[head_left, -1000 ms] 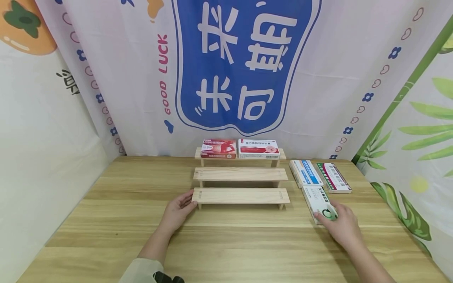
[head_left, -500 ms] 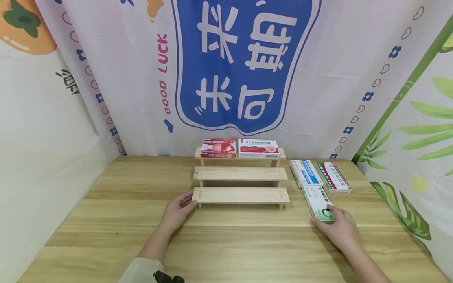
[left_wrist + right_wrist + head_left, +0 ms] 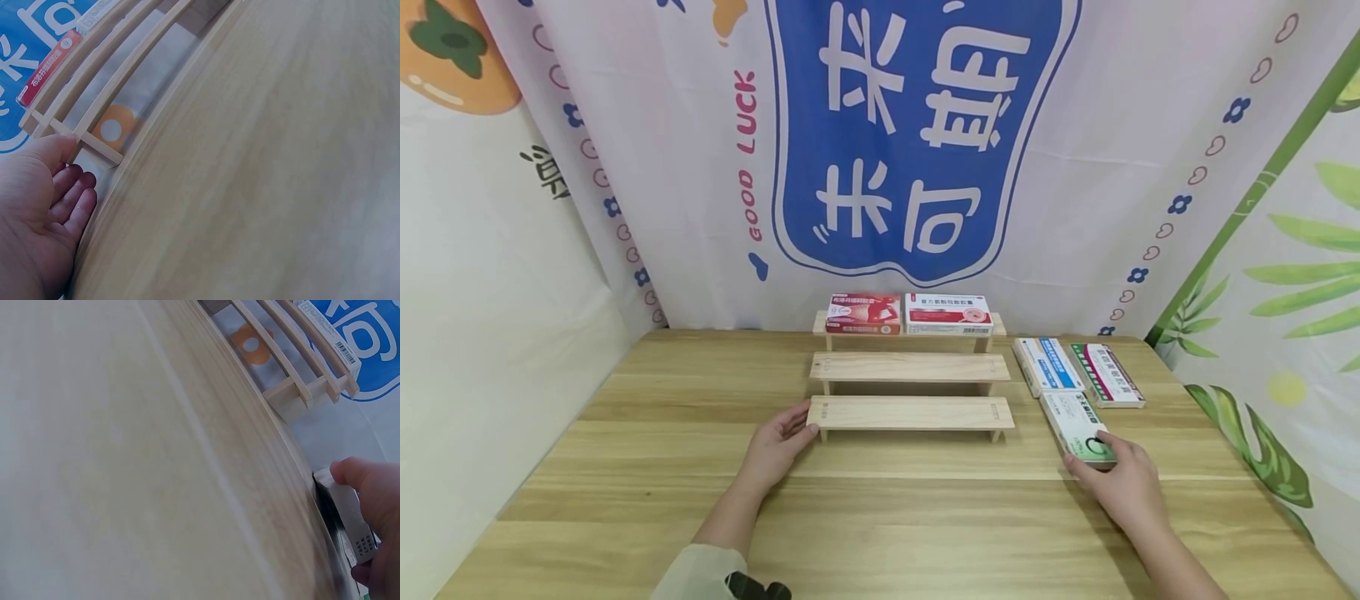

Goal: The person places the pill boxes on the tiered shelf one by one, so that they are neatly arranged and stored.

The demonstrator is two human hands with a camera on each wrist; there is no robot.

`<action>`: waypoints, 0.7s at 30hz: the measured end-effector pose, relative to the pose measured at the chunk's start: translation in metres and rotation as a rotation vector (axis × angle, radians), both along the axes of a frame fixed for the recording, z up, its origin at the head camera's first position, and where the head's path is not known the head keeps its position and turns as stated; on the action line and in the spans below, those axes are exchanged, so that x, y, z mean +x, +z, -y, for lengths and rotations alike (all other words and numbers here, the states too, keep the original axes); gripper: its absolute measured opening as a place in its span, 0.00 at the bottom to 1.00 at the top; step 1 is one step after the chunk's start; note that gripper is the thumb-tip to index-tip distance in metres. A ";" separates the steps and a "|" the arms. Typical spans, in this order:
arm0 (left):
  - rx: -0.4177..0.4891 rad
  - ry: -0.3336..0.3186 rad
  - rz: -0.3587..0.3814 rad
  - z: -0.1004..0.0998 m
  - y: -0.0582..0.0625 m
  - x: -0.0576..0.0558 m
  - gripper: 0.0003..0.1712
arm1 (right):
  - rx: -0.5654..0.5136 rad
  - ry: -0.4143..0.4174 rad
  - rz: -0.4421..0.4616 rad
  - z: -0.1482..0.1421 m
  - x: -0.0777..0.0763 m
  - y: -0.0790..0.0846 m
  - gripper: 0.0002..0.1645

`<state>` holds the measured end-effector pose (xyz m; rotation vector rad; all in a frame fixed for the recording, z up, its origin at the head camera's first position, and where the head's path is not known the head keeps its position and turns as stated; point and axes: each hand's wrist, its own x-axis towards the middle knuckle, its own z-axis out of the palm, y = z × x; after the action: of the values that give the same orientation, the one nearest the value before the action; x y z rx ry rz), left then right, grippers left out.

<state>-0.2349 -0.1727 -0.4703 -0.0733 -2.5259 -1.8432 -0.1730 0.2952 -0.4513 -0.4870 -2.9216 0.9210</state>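
My left hand (image 3: pixel 781 446) holds the left end of the front wooden step of a three-tier display rack (image 3: pixel 910 414). In the left wrist view, its thumb lies at the step's end with the other fingers curled below. At the right, my right hand (image 3: pixel 1122 483) grips the near end of a white and green medicine box (image 3: pixel 1070 421), thumb at the left corner and fingers at the right. A dark gap shows beneath this box (image 3: pixel 347 509) in the right wrist view. A red medicine box (image 3: pixel 863 315) and a white and red one (image 3: pixel 949 315) sit on the back tier.
Beyond the gripped box lie a blue and white medicine box (image 3: pixel 1048 367) and a green and maroon one (image 3: pixel 1107 375), flat on the wooden table (image 3: pixel 925 533). A printed cloth (image 3: pixel 1060 208) hangs behind the table. The middle tier (image 3: pixel 910 367) bears nothing.
My right hand has shifted its hold towards the near end of the white and green box, whose near end sits slightly farther back. The left hand and rack stay put.
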 end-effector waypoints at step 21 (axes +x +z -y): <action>0.002 0.000 0.004 0.000 0.002 0.002 0.29 | 0.001 0.079 -0.160 0.015 -0.003 0.042 0.52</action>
<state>-0.2333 -0.1724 -0.4678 -0.0694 -2.5271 -1.8478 -0.1761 0.2806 -0.4095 -0.2855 -2.8142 0.9203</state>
